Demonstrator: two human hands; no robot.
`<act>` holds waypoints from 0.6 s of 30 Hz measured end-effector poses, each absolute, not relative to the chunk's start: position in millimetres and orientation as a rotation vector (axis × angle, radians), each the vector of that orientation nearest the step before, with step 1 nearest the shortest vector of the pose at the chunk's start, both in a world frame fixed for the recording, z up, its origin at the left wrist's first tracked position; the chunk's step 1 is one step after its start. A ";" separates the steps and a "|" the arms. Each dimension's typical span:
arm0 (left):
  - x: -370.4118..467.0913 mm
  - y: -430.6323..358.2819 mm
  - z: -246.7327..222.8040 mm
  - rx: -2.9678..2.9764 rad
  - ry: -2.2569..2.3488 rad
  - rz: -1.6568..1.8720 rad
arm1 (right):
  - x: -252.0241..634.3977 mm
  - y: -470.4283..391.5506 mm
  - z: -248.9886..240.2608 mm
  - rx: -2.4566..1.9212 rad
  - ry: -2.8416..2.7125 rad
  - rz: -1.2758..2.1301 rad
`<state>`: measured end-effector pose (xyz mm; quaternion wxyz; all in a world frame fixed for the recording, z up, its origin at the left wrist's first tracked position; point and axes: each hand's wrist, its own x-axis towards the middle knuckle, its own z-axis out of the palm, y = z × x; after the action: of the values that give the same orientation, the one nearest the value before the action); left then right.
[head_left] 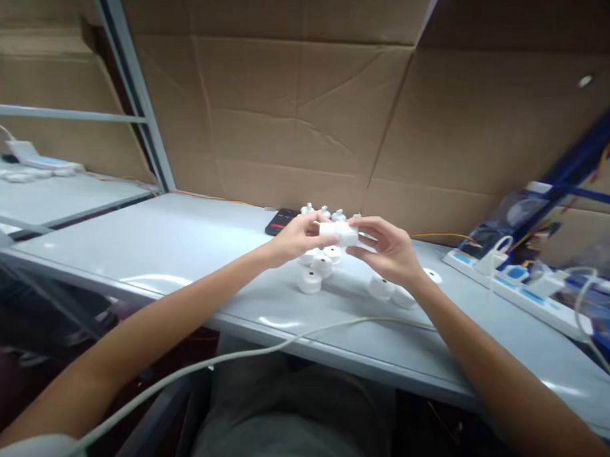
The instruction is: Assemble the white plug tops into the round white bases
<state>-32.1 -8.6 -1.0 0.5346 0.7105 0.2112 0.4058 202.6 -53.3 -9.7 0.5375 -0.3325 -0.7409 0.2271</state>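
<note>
Above the table, my left hand (300, 238) and my right hand (387, 248) meet on a small white cylindrical plastic piece (339, 234). My left thumb and fingers pinch its left end; the fingers of my right hand close round its right end. Whether it is one part or two pressed together, I cannot tell. Just below lie several white round pieces (310, 281) with a dark spot on top. More of the same kind (381, 287) sit under my right wrist. Behind my hands stand several white pieces with small knobs (338, 215), partly hidden.
A black phone (280, 221) lies at the back of the grey table (224, 239). At right is a white power strip (520, 289) with plugged-in chargers. A pale cable (260, 351) crosses the front edge. Cardboard (299, 115) walls the back; a metal frame (134, 82) rises at left.
</note>
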 end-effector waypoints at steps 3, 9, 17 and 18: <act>-32.6 -9.4 -1.0 1.691 0.482 0.974 | 201.9 -54.5 -11.1 -0.803 -1.779 0.523; -33.4 -10.9 -2.5 1.705 0.502 0.964 | 201.2 -55.9 -12.9 -0.803 -1.808 0.456; -36.6 -3.9 -10.3 2.031 0.495 1.074 | 195.8 -58.2 -9.5 -0.966 -1.708 0.750; -36.5 -3.6 -11.2 2.108 0.504 1.118 | 193.8 -58.1 -9.4 -1.022 -1.674 0.843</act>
<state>-36.5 -3.6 -11.2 0.3444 0.8115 0.1940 0.4305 193.8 -58.1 -9.4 0.4826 -0.4192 -0.6868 0.3459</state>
